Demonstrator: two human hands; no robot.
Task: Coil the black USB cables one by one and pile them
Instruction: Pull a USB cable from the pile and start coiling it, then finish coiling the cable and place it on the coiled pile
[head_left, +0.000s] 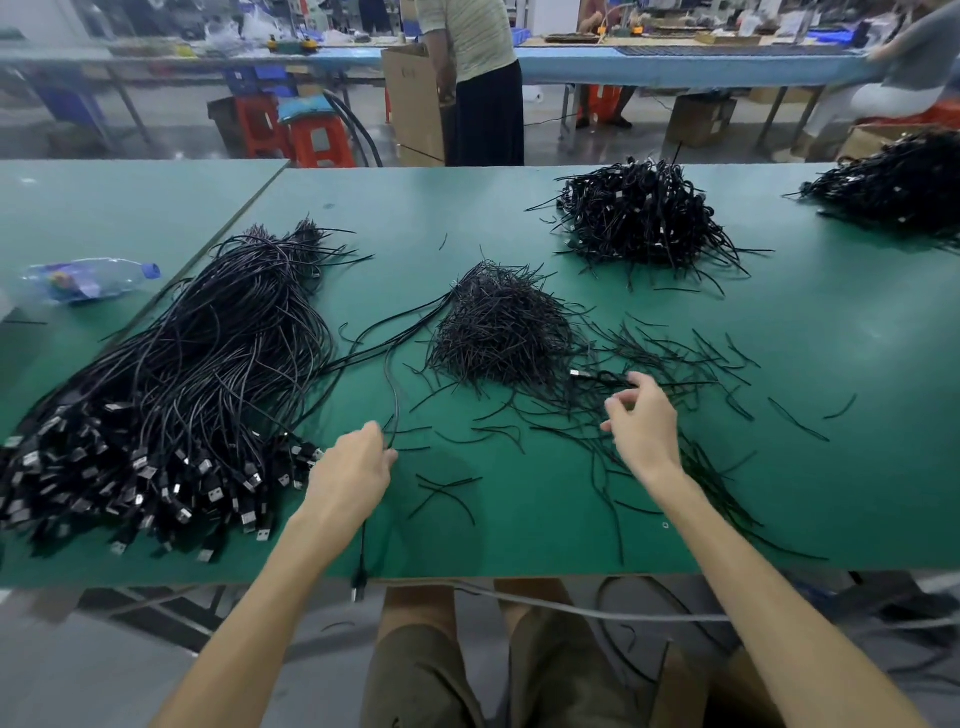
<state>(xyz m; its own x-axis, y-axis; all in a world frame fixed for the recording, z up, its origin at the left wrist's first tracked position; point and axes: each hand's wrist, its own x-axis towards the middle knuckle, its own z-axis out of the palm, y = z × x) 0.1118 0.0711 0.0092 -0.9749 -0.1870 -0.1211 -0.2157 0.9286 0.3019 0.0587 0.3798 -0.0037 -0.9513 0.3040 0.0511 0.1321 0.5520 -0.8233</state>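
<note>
One USB cable (393, 387), trailing toward twelve o'clock, is pinched in the fingers of the left hand (353, 470); the right hand (641, 423), fingers apart, should wind even loops.

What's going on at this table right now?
A person is coiling black USB cables. The left hand grips one cable beside the loose bundle, its plug hanging off the table edge. The right hand reaches beside the heap of short ties; whether it pinches anything is unclear. Coiled cables are piled further back.
</note>
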